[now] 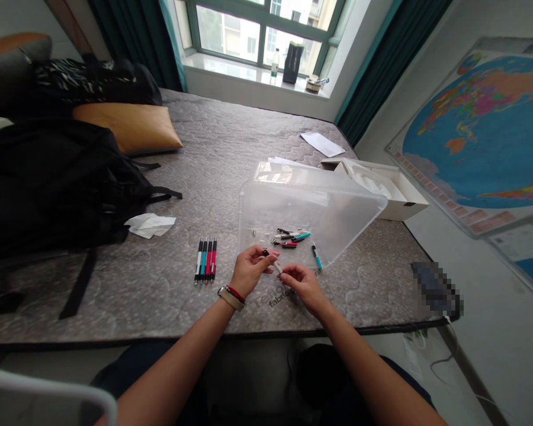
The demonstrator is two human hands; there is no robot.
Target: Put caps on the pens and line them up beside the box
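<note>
Between my two hands is a white pen barrel (277,267) with a black grip part at its upper left end. My left hand (254,269) pinches it near the black end, a watch and red band on the wrist. The fingertips of my right hand (302,285) close on its lower right end. Just beyond my hands, several loose pen parts (288,238) in black, red, teal and white lie in a translucent plastic box (284,207). A teal pen part (316,257) lies apart at the right. Several assembled pens (205,260) stand in a row to the left.
A crumpled tissue (151,225) and a black backpack (62,183) lie on the left, near an orange cushion (128,127). Behind the plastic box at right is an open white box (382,183). A blurred dark phone-like object (436,288) rests at the right edge.
</note>
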